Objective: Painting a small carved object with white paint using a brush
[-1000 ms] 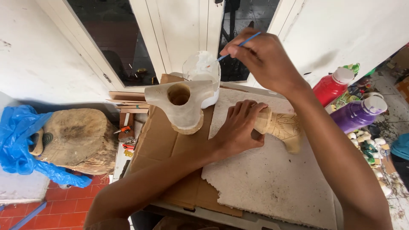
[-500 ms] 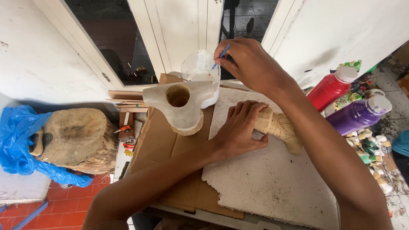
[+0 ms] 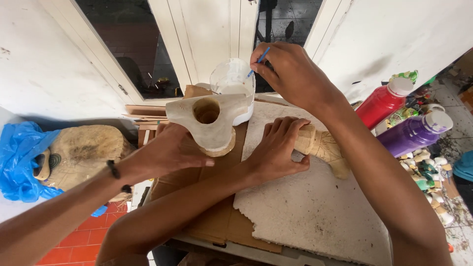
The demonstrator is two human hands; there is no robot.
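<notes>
My right hand (image 3: pixel 290 74) pinches a thin blue brush (image 3: pixel 259 58), its tip down in a clear plastic cup (image 3: pixel 232 81) coated with white paint. My left hand (image 3: pixel 278 148) lies flat over one end of a pale carved wooden figure (image 3: pixel 322 147) on a white board (image 3: pixel 315 212). Left of it stands a white-coated wooden piece (image 3: pixel 212 123) with a round hole. Another person's hand (image 3: pixel 167 152), with a dark bracelet at the wrist, reaches in from the left and touches that piece.
A red paint bottle (image 3: pixel 382 101) and a purple one (image 3: pixel 414 133) lie at the right beside several small paint-stained items. Brown cardboard (image 3: pixel 217 221) lies under the board. A carved wooden block (image 3: pixel 84 152) sits on blue plastic (image 3: pixel 19 157) at the left.
My right hand moved left and put the brush into the cup. Another person's arm came in from the left and reached the white-coated piece. My left hand stayed on the figure.
</notes>
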